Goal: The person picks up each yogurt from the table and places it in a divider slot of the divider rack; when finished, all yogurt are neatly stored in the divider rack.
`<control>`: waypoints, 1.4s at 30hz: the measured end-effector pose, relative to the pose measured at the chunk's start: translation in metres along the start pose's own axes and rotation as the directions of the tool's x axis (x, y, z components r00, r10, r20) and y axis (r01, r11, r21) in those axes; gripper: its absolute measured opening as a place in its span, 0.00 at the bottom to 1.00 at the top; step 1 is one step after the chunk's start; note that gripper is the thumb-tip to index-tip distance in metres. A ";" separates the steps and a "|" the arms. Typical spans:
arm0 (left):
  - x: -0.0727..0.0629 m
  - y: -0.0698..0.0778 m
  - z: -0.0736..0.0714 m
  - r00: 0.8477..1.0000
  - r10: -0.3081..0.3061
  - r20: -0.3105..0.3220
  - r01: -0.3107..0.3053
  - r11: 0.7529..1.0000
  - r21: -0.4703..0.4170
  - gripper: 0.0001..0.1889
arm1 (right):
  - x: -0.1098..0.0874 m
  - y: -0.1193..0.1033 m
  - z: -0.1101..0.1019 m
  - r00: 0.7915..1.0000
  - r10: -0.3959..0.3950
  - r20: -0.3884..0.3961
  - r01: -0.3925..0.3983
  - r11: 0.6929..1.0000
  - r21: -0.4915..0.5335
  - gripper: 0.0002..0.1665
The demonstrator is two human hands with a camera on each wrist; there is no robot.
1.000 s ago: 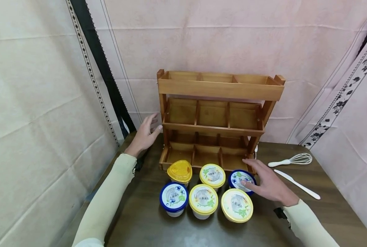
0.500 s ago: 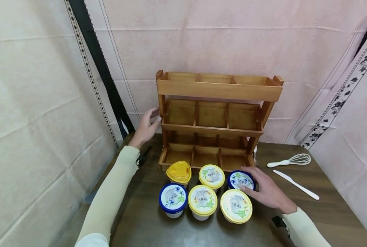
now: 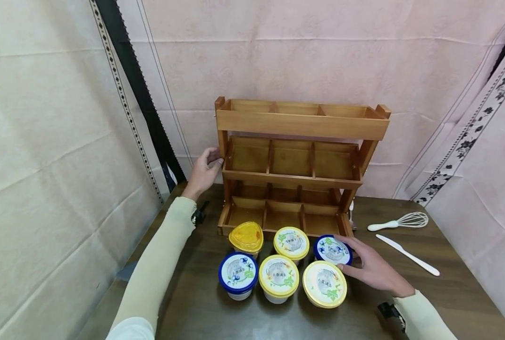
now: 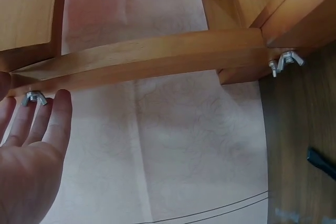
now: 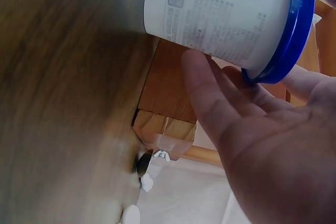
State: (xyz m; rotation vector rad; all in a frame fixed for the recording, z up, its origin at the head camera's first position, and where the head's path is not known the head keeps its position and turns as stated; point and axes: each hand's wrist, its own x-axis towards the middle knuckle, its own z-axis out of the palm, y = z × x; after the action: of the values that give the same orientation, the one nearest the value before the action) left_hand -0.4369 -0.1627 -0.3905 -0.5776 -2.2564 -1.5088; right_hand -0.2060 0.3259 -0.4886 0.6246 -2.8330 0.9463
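Note:
A brown wooden three-tier rack (image 3: 295,180) stands at the back of the table, its tiers divided into compartments. Beside its left upright is my left hand (image 3: 204,174); the left wrist view has its fingertips close to a wing nut (image 4: 34,97) on the side rail, thumb near the wood. My right hand (image 3: 373,267) holds a white tub with a blue lid (image 3: 333,250) at the back right of the group, thumb and fingers on either side. Other tubs stand close by: a yellow-lidded one (image 3: 291,243) to its left and a pale-yellow-lidded one (image 3: 324,284) in front.
A yellow triangular-lidded container (image 3: 246,237), another blue-lidded tub (image 3: 238,273) and a yellow-lidded tub (image 3: 279,278) stand left of centre. A whisk (image 3: 401,221) and a white knife (image 3: 407,254) lie at the right. Cloth curtains (image 3: 278,56) enclose the table.
My left hand has come in to the rack's left side. The right thumb has slid from the top of the blue lid to its near right edge. The tubs stay in place.

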 end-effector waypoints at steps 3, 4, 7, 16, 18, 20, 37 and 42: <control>0.001 -0.002 0.002 1.000 0.004 -0.030 -0.005 1.000 -0.012 0.21 | 0.000 0.001 -0.001 1.000 0.008 0.027 -0.009 1.000 0.026 0.48; 0.001 -0.003 0.003 0.999 0.009 -0.039 -0.009 1.000 -0.015 0.20 | 0.000 0.001 -0.002 0.999 0.013 0.036 -0.015 0.999 0.043 0.49; 0.002 -0.005 0.004 0.998 0.013 -0.057 -0.015 0.999 -0.029 0.19 | 0.000 0.001 -0.003 0.998 0.025 0.057 -0.030 0.996 0.088 0.51; 0.000 -0.008 0.005 0.998 -0.002 -0.056 -0.003 0.997 -0.078 0.19 | -0.001 0.007 -0.002 0.999 0.035 0.039 -0.040 0.989 0.141 0.53; 0.000 -0.008 0.005 0.999 -0.007 -0.053 0.002 0.996 -0.094 0.19 | -0.001 0.007 -0.003 0.999 0.035 0.021 -0.037 0.990 0.134 0.53; 0.000 -0.009 0.005 0.998 -0.011 -0.054 0.006 0.995 -0.097 0.19 | -0.001 0.006 -0.006 0.999 0.038 0.009 -0.038 0.992 0.123 0.53; 0.003 -0.005 0.006 0.998 -0.007 -0.058 0.001 0.995 -0.098 0.17 | 0.012 -0.004 -0.038 0.996 0.016 -0.089 -0.007 0.995 0.097 0.50; 0.003 -0.005 0.006 0.998 0.010 -0.064 -0.016 0.995 -0.096 0.16 | 0.021 -0.005 -0.047 0.994 0.028 -0.108 -0.019 0.997 0.078 0.50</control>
State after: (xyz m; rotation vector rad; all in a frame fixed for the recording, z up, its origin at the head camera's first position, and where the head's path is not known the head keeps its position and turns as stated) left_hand -0.4427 -0.1579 -0.3946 -0.5633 -2.1379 -1.6142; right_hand -0.2255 0.3426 -0.4434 0.5312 -2.7253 1.0637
